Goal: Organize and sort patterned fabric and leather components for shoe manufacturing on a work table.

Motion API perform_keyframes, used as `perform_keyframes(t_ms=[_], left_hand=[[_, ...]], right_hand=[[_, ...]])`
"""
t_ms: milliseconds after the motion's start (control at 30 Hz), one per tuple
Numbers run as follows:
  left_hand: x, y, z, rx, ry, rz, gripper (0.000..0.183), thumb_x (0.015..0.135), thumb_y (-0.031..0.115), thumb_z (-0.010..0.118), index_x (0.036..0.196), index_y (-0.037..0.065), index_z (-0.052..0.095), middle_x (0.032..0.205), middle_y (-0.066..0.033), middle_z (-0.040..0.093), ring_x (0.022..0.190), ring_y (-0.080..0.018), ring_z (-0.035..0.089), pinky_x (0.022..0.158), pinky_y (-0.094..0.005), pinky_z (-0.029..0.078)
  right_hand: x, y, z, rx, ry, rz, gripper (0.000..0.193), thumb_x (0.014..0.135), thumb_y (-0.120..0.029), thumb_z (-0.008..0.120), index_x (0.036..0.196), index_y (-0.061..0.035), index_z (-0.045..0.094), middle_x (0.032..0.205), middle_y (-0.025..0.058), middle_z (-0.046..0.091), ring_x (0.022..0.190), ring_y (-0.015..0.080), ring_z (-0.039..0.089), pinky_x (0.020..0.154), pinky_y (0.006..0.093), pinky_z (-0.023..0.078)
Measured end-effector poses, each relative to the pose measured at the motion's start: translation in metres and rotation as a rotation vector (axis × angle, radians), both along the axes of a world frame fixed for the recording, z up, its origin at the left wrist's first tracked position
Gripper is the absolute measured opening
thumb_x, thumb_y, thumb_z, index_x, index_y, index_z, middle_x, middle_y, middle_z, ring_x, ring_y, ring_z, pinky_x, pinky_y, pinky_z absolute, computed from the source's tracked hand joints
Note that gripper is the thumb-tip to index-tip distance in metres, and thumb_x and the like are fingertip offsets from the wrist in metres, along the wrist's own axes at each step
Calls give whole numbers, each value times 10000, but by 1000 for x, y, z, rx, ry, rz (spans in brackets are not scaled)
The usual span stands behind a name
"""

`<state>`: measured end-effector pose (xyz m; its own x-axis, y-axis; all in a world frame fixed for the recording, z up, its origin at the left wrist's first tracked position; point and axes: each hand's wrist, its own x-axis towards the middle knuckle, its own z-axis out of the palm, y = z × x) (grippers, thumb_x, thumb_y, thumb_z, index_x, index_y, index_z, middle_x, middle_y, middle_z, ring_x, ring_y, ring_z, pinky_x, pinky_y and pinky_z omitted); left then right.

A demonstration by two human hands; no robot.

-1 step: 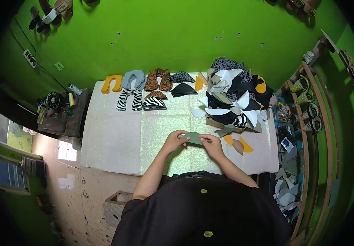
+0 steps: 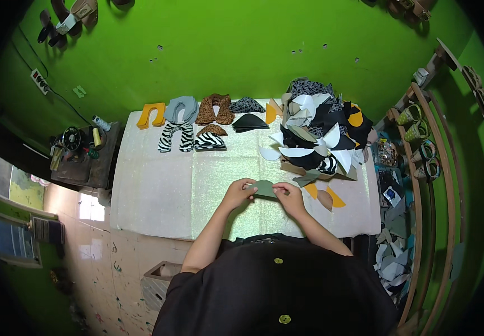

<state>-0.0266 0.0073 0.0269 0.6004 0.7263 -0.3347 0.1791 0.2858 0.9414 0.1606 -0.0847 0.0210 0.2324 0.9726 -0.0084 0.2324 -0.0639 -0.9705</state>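
A dark green half-round cut piece (image 2: 265, 189) is held over the near middle of the table, its curved edge away from me. My left hand (image 2: 240, 192) pinches its left end between thumb and fingers. At the opposite end, my right hand (image 2: 289, 197) grips it with thumb and fingertips. Just right of that hand lie yellow cut pieces (image 2: 336, 197) and a brown half-round piece (image 2: 325, 200). Beyond them rises a large heap of mixed scraps (image 2: 310, 132) in black, white, grey and zebra print.
Sorted stacks line the table's far side: yellow arches (image 2: 152, 115), grey arches (image 2: 182, 110), leopard-print pieces (image 2: 215, 109), zebra-print arches (image 2: 176, 137) and black half-rounds (image 2: 250, 122). A sewing machine (image 2: 72, 139) stands at left. On the right, a wooden rack (image 2: 428, 134) holds sandals beside piled offcuts (image 2: 392, 260).
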Motion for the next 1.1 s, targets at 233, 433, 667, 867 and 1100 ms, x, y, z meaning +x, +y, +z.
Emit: perform_keyframes(t_ms=[233, 433, 667, 867, 1100], left_hand=[[5, -10, -22, 513, 394, 43, 444, 788, 204, 679, 1183, 61, 538, 780, -114, 650, 706, -257, 641, 665, -356, 496], [3, -12, -27, 499, 419, 95, 538, 785, 208, 670, 1262, 76, 459, 789, -121, 657, 739, -296, 645, 691, -370, 491], [3, -10, -33, 437, 423, 133, 619, 750, 163, 701, 1297, 77, 422, 782, -116, 650, 736, -275, 646, 693, -358, 493], [6, -13, -28, 662, 501, 128, 560, 723, 155, 708, 1241, 118, 498, 872, -94, 606, 846, -274, 597, 764, -379, 448], [14, -26, -28, 1014, 560, 6, 235, 722, 117, 606, 929, 179, 696, 1006, -66, 565, 1017, -255, 493, 839, -389, 331]], right_hand=[[11, 5, -41, -69, -298, -148, 129, 787, -160, 663, 904, -113, 635, 680, 12, 626, 624, 162, 579, 669, 323, 411], [7, 11, -46, -23, -433, -145, 116, 792, -164, 656, 882, -101, 618, 656, -12, 617, 610, 147, 580, 750, 324, 362], [7, 13, -49, -4, -494, -120, 85, 785, -182, 656, 831, -119, 622, 651, -12, 620, 610, 166, 583, 736, 341, 352], [6, 11, -39, -2, -683, -79, 56, 772, -159, 640, 826, -144, 648, 744, 7, 614, 745, 189, 571, 782, 357, 320], [13, 35, 33, 438, -846, -139, 64, 763, -138, 637, 824, -117, 638, 822, 22, 583, 815, 204, 542, 790, 379, 328]])
